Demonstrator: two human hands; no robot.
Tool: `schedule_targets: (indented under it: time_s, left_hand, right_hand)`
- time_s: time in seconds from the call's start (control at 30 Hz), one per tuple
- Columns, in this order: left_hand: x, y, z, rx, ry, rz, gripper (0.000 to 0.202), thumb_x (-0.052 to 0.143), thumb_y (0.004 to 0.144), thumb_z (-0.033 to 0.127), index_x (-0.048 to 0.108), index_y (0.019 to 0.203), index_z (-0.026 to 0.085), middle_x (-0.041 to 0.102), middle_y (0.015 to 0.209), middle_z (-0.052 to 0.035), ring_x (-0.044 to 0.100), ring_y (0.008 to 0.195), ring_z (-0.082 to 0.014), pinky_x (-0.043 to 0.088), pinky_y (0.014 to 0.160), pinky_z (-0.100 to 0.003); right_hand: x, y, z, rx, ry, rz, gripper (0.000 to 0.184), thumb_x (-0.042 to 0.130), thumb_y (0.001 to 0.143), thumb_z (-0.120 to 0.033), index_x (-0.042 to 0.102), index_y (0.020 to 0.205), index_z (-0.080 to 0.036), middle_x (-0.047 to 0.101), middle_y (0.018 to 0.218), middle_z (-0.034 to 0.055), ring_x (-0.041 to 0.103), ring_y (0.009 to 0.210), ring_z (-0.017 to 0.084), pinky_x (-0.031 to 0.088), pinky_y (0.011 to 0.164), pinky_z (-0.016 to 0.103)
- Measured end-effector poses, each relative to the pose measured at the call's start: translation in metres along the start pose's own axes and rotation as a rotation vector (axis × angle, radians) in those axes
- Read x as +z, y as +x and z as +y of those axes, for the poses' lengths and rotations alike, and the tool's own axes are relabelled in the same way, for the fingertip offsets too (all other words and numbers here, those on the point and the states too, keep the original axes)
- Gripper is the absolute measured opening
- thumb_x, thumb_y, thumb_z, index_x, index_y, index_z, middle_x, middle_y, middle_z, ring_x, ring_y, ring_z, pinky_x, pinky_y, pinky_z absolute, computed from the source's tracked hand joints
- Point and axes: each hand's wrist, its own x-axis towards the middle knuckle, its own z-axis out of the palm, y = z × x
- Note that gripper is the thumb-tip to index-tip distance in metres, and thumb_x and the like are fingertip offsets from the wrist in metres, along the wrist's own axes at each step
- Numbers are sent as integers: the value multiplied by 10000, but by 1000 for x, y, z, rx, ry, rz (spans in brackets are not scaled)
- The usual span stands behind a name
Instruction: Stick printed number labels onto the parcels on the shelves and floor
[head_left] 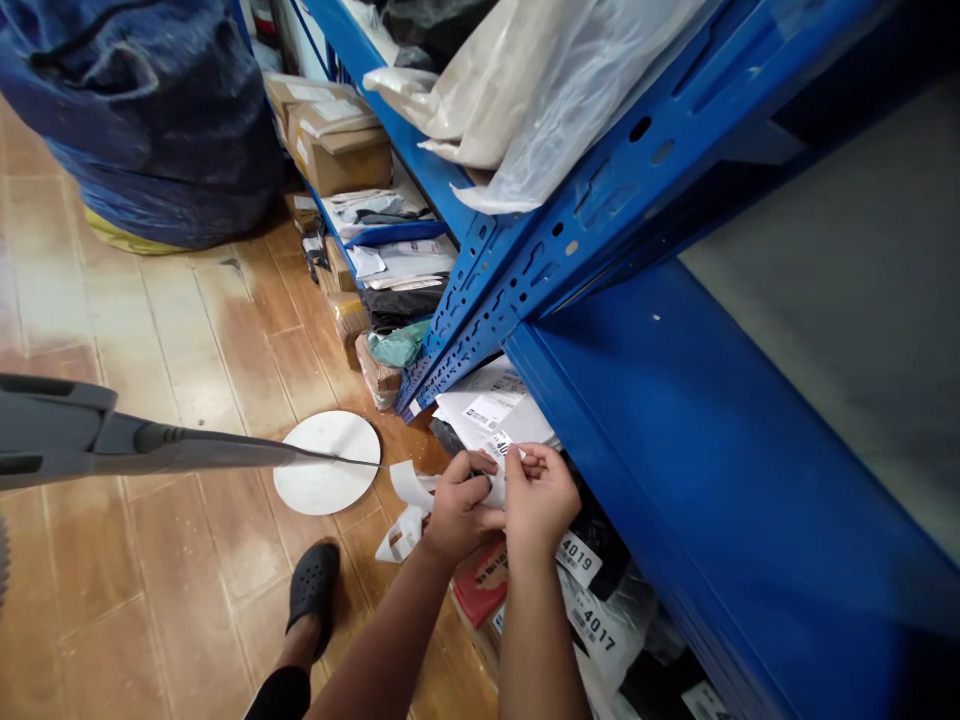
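Close together at the lower shelf, both my hands are at a strip of white labels (411, 484). My left hand (461, 508) is closed around the strip, and its loose end curls down past my wrist. Something small and dark shows between those fingers, too hidden to name. With thumb and fingertips, my right hand (546, 497) pinches a white sticker label (498, 443) printed with digits starting "40". Behind it lies a white parcel bag (484, 395) with a printed shipping label. Below my hands are a red package (482, 583) and bags with stickers reading 4019 (579, 558) and 4017 (593, 624).
A blue metal rack (697, 440) slants across the right, its perforated post (480, 280) close ahead. Cardboard boxes (341, 150) and parcels fill the farther shelves. A grey pole-like stand (172, 447) and its round white base (326, 490) are left. A big blue sack (172, 130) stands behind.
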Motion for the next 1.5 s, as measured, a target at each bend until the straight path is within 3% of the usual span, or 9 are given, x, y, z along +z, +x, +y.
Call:
schedule_targets:
  time_s: [0.23,0.4,0.5,0.63,0.77,0.97,1.1,1.27,1.5]
  left_hand:
    - [-11,12,9,54,232,-272,332,672,767,248,518,482,172,552,1259,-121,502,1138,-284,450,933,-439]
    - [-14,-7,12,23,398,-68,262,649,779,210,546,540,176,598,1070,-113,505,1087,-269,467,885,-450]
    - [-21,-28,12,-54,433,-79,273,640,791,227,552,539,169,612,1042,-120,548,1009,-257,486,828,-436]
    - [-41,-61,27,-202,421,-75,329,625,800,295,558,505,167,618,1091,-133,566,1014,-268,470,859,-446]
    - [-64,-92,72,-615,199,-63,431,594,791,471,547,490,167,661,817,-85,612,747,-203,496,661,-309]
    - [-81,-114,171,-1116,-244,108,547,631,632,691,656,678,147,621,536,-19,572,540,-176,463,527,-265]
    - [-86,-119,236,-1092,-293,36,548,646,631,676,688,751,143,661,590,-40,610,626,-206,493,650,-298]
    - [-88,-122,306,-943,-91,-148,542,592,679,684,682,689,150,604,529,-12,566,599,-188,464,641,-280]
    - [-81,-134,358,-741,86,-279,455,657,691,573,683,872,157,688,721,-29,603,691,-204,466,619,-249]
  right_hand:
    - [-10,-3,-2,-17,-93,80,320,738,613,-409,540,735,-189,497,540,-30,479,475,164,397,487,292]
    - [-11,-6,-3,-322,-189,48,345,667,714,-377,607,951,-134,574,791,82,520,707,233,447,656,359]
    - [-12,-9,-4,-447,-217,21,208,576,823,-311,655,916,-144,633,891,137,559,841,267,445,768,401]
    - [-18,-10,-9,-662,-373,-245,236,491,889,-205,670,1042,-210,626,1199,124,478,1162,319,336,953,516]
    - [-49,-15,-23,-623,-379,-412,216,559,853,-226,675,1032,-195,630,1220,134,442,1219,355,286,984,597]
    - [-135,-71,-37,-297,275,-689,293,462,911,-368,679,1016,-201,697,1051,98,632,996,202,492,891,362]
    - [-185,-118,-40,-62,504,-792,376,476,891,-471,662,1096,-216,668,1157,101,596,1104,221,453,967,387]
    - [-243,-157,-56,98,753,-924,325,672,779,-383,656,1033,-180,725,958,91,677,877,228,523,794,371]
    - [-295,-200,-54,217,872,-861,351,781,627,-462,597,699,-172,635,637,-17,572,581,132,455,591,248]
